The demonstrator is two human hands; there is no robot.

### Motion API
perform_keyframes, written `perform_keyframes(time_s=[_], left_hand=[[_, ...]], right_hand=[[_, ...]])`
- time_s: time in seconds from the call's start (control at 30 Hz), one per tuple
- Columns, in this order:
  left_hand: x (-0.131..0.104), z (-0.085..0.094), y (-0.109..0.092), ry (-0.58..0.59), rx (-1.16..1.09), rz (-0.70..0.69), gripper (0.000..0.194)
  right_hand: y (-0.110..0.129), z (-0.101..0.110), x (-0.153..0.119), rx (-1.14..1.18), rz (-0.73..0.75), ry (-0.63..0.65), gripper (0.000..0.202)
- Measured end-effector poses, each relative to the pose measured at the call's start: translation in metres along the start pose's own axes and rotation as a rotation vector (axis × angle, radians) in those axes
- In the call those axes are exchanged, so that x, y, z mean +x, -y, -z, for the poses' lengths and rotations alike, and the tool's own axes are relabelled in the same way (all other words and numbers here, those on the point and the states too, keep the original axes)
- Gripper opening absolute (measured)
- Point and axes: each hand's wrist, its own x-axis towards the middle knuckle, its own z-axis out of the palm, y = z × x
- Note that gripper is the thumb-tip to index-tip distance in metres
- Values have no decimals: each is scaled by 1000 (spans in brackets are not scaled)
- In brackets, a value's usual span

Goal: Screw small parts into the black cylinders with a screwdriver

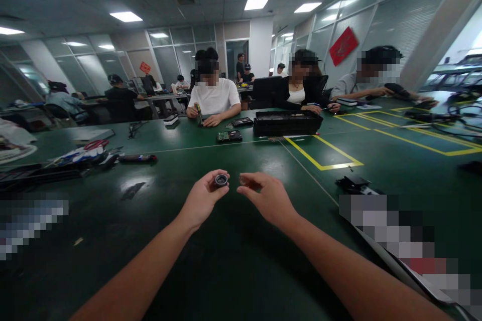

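Note:
My left hand is closed round a small round dark part with a pale ring-like rim, its hollow end facing me. A little to the right, my right hand pinches a small see-through piece between thumb and fingers; its exact kind is too small to tell. The two hands are held a short gap apart above the green tabletop, and the two pieces do not touch.
Across the table, a person in white holds a screwdriver. A long black casing and a circuit board lie ahead. Tools and cables are at left. A dark device sits at right.

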Motion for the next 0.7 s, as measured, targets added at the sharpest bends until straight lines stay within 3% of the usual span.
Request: perform_keyframes(time_s=[0.17,0.37,0.43,0.6,0.7], left_hand=[[-5,-2,24,14,82,-8,50],[-12,4,29,-11,368,-73,38],[-13,5,28,-25,428,-91,39],[-13,6,25,-49,454,-95,42],[-14,5,23,-47,459,-91,42]], right_hand=[[2,1,-1,-18,21,71,16],[6,4,-2,-106,23,21,15],[8,5,-3,-83,-4,-26,15],[8,7,-8,134,53,-289,17],[5,6,-11,261,66,-316,19]])
